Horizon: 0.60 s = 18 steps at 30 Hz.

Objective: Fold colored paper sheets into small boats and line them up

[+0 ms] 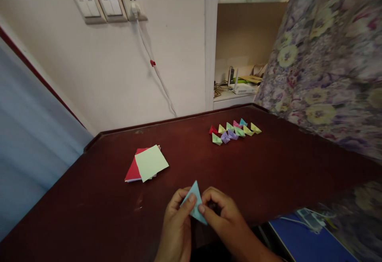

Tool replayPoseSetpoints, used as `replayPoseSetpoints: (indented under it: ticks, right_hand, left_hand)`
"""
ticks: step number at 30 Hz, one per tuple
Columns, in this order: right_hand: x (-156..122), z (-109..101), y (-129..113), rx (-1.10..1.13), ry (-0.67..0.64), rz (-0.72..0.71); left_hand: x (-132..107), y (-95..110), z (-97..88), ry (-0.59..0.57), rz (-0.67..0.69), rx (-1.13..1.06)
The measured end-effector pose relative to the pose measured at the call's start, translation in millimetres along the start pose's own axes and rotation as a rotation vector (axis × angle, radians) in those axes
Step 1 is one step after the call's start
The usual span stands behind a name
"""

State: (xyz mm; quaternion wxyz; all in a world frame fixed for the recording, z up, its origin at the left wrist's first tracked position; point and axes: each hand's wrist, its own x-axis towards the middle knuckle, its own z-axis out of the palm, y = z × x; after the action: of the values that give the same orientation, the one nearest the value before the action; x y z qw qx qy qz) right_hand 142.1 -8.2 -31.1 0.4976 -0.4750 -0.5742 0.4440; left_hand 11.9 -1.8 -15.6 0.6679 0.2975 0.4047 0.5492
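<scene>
A light blue folded paper is pinched between both my hands just above the dark brown table, near its front edge. My left hand grips the paper's left side with thumb on top. On the right side, my right hand presses its fingertips against the paper. The paper's pointed tip sticks up between the hands. A stack of square paper sheets, pale green on top and red beneath, lies to the upper left of my hands. Several small folded paper boats in mixed colours sit in a cluster further back on the right.
A flowered fabric hangs over the table's right side. A white cable runs from a wall socket down behind the table. A shelf with a white router stands behind. A blue surface lies at lower right.
</scene>
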Motion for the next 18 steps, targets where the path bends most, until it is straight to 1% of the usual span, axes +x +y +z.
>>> replayPoseSetpoints:
  ticks: [3, 6, 9, 13, 15, 16, 18]
  right_hand:
    - [0, -9, -3, -0.077, 0.091, -0.073]
    - [-3, -17, -6, -0.146, 0.124, -0.260]
    - [-6, -19, -5, -0.230, 0.132, -0.433]
    - [-7, -19, -3, -0.377, 0.170, -0.560]
    - [-7, -20, -4, -0.397, 0.160, -0.566]
    - [-7, -21, -5, -0.374, 0.143, -0.538]
    - [-7, -23, -9, -0.285, 0.093, -0.426]
  left_hand:
    - [-1, 0, -6.8, -0.054, 0.013, 0.116]
    - [-2, -3, -13.2, -0.105, 0.024, 0.209]
    - [-1, -5, -15.2, -0.122, 0.044, 0.237]
    - [1, -6, -14.0, -0.113, 0.055, 0.239]
    - [1, -4, -13.9, -0.115, 0.061, 0.253]
    - [0, -1, -14.2, -0.122, 0.068, 0.278]
    - [0, 4, -15.5, -0.144, 0.090, 0.369]
